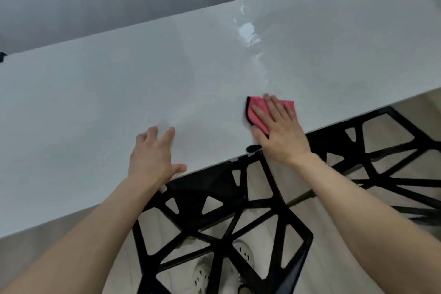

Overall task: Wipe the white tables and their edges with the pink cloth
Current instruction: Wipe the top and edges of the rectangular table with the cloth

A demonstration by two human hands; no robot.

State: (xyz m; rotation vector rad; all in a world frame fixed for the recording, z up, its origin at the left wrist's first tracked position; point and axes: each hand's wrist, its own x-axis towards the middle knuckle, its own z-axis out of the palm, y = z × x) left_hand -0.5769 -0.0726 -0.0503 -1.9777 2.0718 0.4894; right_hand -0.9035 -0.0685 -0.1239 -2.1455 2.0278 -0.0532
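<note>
Right hand [279,131] is flat on the pink cloth [256,113], fingers [274,110] spread and pressing it onto the white worktop [167,83], not pinching it. The cloth sits under the palm and fingertips, just in from the near edge, with a folded corner poking out past the index side. Left hand [152,157] is bare, fingers open and loosely splayed, thumb right at the worktop's lip, apparently bracing.

Beyond the right fingertips there's a streaky wet patch [248,33] catching the light, so that stretch looks like it needs the passes. I'd say the best way: keep the palm flat for even pressure, sweep in long overlapping strokes away from the fingertips and back, then wrap the fingers over the lip for the edge. A black chair [222,229] sits tucked below the wrists, and a small dark object [253,148] rests by the right thumb; watch not to knock it off.
</note>
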